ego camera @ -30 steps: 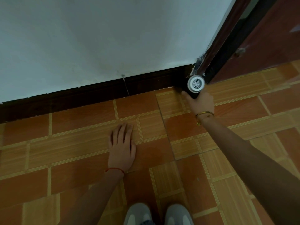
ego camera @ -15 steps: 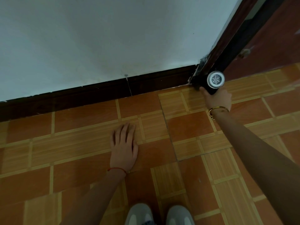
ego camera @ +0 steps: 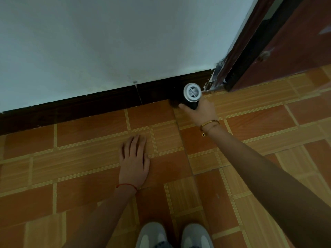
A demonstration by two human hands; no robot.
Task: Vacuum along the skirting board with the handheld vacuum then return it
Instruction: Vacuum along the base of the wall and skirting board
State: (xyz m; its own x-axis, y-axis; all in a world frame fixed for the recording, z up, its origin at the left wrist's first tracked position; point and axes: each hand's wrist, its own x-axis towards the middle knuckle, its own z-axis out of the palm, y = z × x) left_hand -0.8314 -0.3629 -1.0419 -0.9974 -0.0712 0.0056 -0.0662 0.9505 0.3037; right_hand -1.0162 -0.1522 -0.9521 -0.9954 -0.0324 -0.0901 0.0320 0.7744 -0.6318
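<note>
Right hand (ego camera: 202,111) with handheld vacuum (ego camera: 192,94) moved left from door frame (ego camera: 231,56), back along skirting board (ego camera: 107,102).

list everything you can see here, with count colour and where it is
handheld vacuum: one, black with a silver vented end, held against the skirting board near the door frame
skirting board: one, dark brown, along the foot of the wall
wall: one, pale white, top of view
door frame: one, dark brown, upper right
door: one, reddish brown, far right
floor: one, orange and tan tiles
shoes: two, grey and white, bottom centre
bracelets: gold on right wrist, red cord on left
left hand: flat on the floor
right hand: gripping the vacuum
</note>
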